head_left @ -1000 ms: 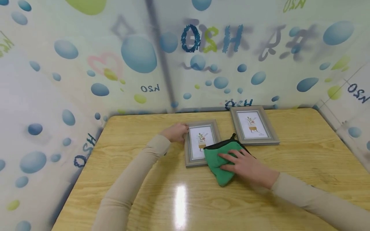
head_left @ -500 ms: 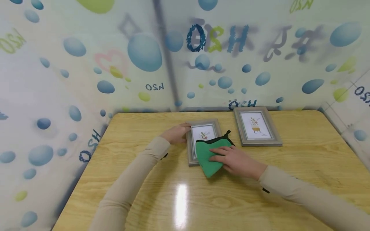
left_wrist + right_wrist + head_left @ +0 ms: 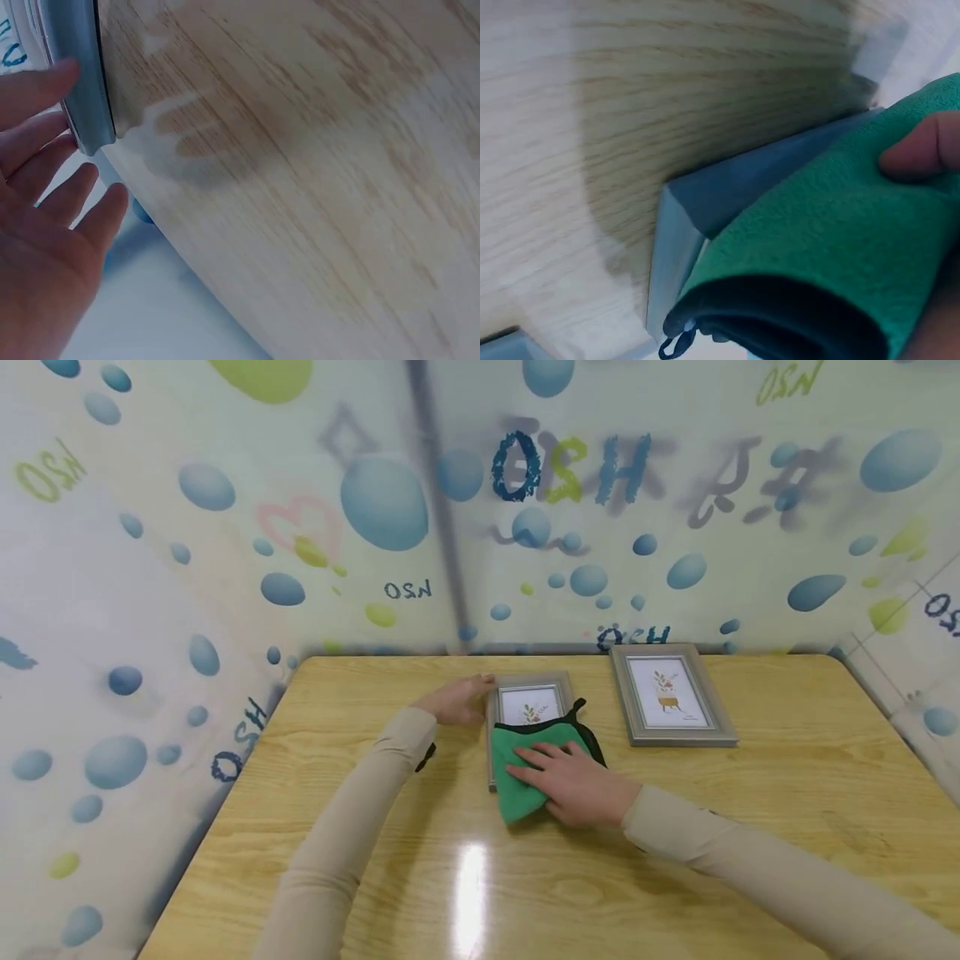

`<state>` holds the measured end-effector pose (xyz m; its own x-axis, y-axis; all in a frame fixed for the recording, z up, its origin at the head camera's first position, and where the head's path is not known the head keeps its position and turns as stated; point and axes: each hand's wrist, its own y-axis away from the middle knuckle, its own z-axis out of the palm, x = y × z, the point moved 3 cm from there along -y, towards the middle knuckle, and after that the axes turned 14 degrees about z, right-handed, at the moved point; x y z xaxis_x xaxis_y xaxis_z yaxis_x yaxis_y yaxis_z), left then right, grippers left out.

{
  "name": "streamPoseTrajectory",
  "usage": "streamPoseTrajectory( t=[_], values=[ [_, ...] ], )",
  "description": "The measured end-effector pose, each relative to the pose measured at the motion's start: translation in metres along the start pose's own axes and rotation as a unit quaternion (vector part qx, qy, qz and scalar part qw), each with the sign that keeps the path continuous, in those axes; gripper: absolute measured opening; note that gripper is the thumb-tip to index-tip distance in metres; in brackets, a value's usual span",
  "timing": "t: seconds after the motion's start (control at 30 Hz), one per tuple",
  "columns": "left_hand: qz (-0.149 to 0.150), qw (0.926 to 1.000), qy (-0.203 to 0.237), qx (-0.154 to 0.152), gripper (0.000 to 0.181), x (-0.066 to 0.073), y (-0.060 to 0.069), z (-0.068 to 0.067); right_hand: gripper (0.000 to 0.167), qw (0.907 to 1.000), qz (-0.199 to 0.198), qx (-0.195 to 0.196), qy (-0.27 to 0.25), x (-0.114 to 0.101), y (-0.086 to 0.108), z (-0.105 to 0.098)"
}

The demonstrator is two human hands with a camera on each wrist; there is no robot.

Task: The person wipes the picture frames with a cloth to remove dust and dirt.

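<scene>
The left hand (image 3: 459,700) holds the upper left edge of a grey picture frame (image 3: 566,679) lying on the table. In the left wrist view, the thumb of that hand (image 3: 60,217) lies on the frame's side (image 3: 88,82), with fingertips at its corner. A green cloth (image 3: 513,793) with black trim and a loop covers the lower part of the frame. The right hand (image 3: 577,785) presses on the cloth with its fingers spread and fairly straight. In the right wrist view, the cloth (image 3: 817,225) bulges over the frame's corner (image 3: 727,184), and one digit of the right hand (image 3: 928,146) rests on it.
A second framed plant picture (image 3: 636,727) lies on the wooden table (image 3: 360,860), to the right and near the back edge. Behind the table hangs a pale wall covering (image 3: 450,560) with blue and green drops. A bright reflection shows on the tabletop.
The right hand and the green cloth have moved left across the frame, covering more of its picture. The left hand stays at the frame's edge. The head view has shifted slightly.
</scene>
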<state>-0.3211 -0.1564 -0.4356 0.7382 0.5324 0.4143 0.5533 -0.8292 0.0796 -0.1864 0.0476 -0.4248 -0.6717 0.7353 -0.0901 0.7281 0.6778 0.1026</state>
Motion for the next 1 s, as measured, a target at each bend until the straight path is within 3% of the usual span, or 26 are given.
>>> streamPoseTrajectory(
  t=[0.27,0.43,0.67,0.83,1.0],
  values=[
    [0.035,0.9983,-0.022,0.040,0.045,-0.004,-0.006,-0.005,0.049,0.9965,0.025,-0.016,-0.079,0.004,-0.018,-0.008],
    [0.032,0.9966,-0.025,0.071,0.033,-0.007,-0.011,-0.005,0.050,0.9963,0.041,-0.009,-0.075,0.008,-0.037,-0.008],
    [0.010,0.9975,-0.039,0.058,0.031,-0.007,-0.017,0.000,0.053,0.9958,0.071,-0.013,-0.056,0.015,-0.056,-0.008],
    [0.019,0.9967,-0.049,0.061,0.023,-0.005,-0.019,-0.002,0.055,0.9982,0.047,-0.030,-0.023,0.008,-0.047,-0.005],
    [0.008,0.9984,-0.041,0.037,0.026,-0.004,-0.020,-0.003,0.056,0.9987,-0.010,-0.046,-0.019,-0.002,-0.022,-0.005]
  ],
)
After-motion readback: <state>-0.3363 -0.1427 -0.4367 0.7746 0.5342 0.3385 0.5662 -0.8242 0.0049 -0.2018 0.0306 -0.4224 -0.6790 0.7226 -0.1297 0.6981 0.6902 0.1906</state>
